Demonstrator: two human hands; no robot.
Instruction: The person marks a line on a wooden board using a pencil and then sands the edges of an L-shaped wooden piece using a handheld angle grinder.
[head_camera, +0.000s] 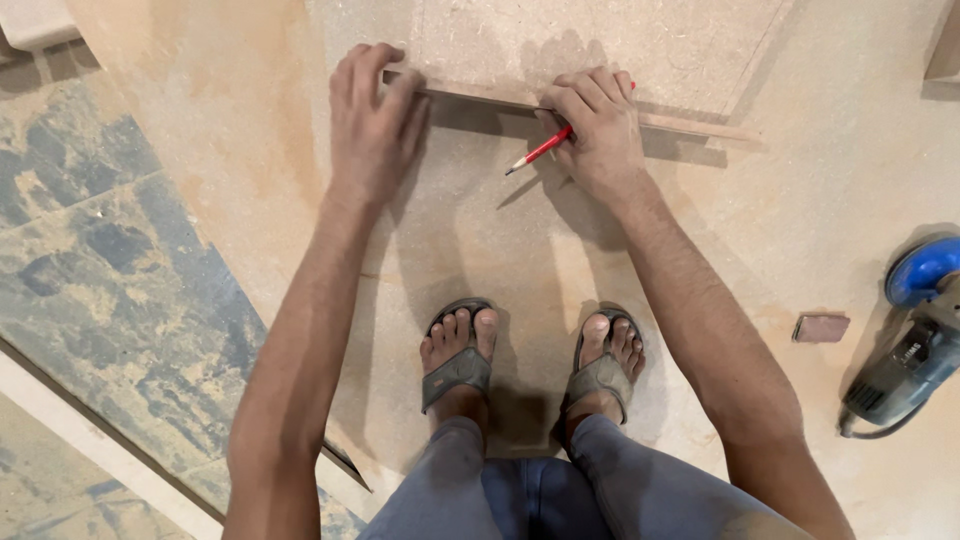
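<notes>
Pencil lying clamped in right hand, tip pointing left, just below wooden strip. Left hand pressing flat, fingers together, on strip's left end.

Floor: grey-blue stone-pattern tiles, dusted with pale sawdust, at left. Large fibreboard sheet: tan, lying flat over the floor, covering most of the view. Power sander: blue and grey, corded, resting at right. Small brown block: just beside the sander. Light: warm, soft shadows.
</notes>
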